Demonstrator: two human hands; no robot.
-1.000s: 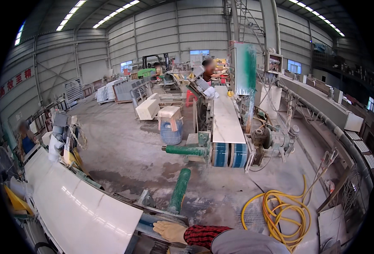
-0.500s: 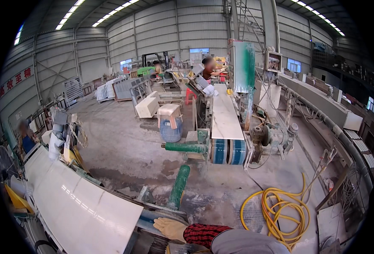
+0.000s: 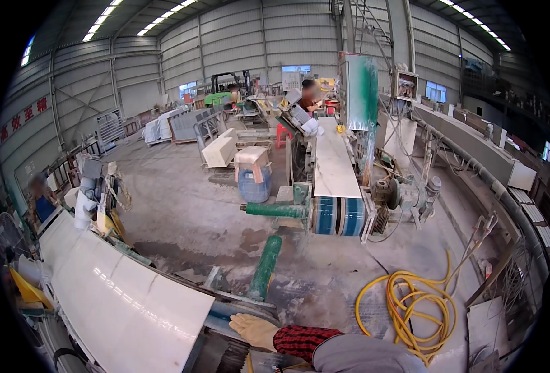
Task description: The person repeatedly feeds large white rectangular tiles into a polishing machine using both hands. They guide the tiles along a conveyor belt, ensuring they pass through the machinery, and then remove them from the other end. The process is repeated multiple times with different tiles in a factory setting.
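Observation:
My right hand (image 3: 254,330), in a pale cream glove with a red-and-black checked cuff, reaches in from the lower right. Its fingers are stretched out flat and nothing shows in them. The fingertips lie just to the right of the near end of a white polished slab (image 3: 122,292), a small gap apart from it. Below the hand is the blue belt (image 3: 220,319) of the conveyor bearing the slab; whether the palm rests on the conveyor I cannot tell. No part of my left hand shows.
A second conveyor with blue belts (image 3: 350,216) carries another white slab (image 3: 335,163) ahead. A green cylinder (image 3: 265,267) stands close beyond my hand. A yellow hose (image 3: 399,304) lies coiled on the floor at right. Beyond are a blue barrel (image 3: 254,184) and other people.
The view has tilted and shifted slightly, so near things sit a little differently in the picture. My right hand stays by the slab's end, still flat.

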